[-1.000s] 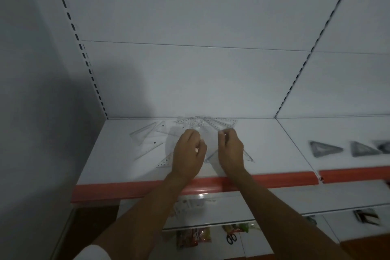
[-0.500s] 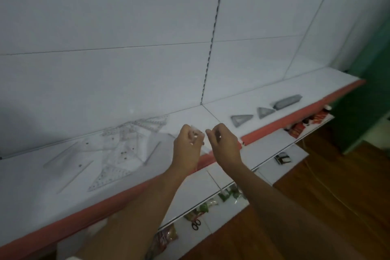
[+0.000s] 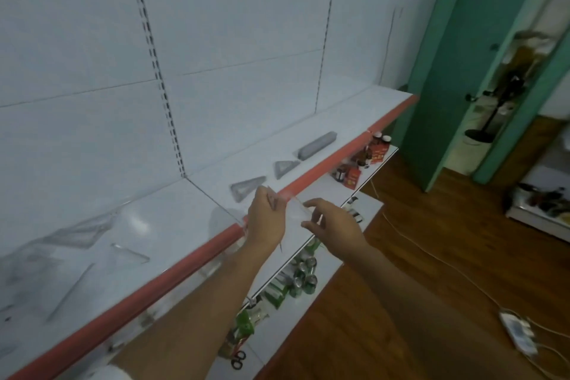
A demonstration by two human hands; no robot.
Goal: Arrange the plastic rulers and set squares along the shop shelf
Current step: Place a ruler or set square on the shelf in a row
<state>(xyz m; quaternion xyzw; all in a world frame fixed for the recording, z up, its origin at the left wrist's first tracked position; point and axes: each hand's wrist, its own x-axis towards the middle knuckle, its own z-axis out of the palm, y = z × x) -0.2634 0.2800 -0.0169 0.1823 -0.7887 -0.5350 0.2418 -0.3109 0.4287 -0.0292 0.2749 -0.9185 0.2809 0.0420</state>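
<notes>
At the far left, the loose heap of clear rulers and set squares [image 3: 77, 234] lies on the white shelf [image 3: 172, 225], blurred, with 1 clear ruler [image 3: 71, 290] lying apart nearer the red front edge and a small clear set square [image 3: 131, 253] just to its right. Compared with 0.5 s ago, the view has swung further right, so this heap now sits at the picture's left edge instead of the middle.

In the centre, the left hand [image 3: 266, 220] is raised over the red shelf edge [image 3: 191, 261], its thumb and fingers pinching the left end of a clear plastic piece [image 3: 290, 207]; whether it is a ruler or a set square cannot be told. The right hand [image 3: 334, 227] is just beside it, fingers curled loosely at the piece's right end, pinching it lightly. The hands now stand a little further apart than before, with the piece held in the air between them, off the shelf.

Right of the hands, on the next shelf section, lie 2 grey set squares [image 3: 248, 188] [image 3: 285, 168] and a long grey bundle [image 3: 317, 145], in a row along the front. They appear nearer and larger than 0.5 s ago. Below, the lower shelf holds green cans [image 3: 303, 274] and small red boxes [image 3: 353, 177]. At the far right stands a green door frame [image 3: 456, 71], newly in view.
</notes>
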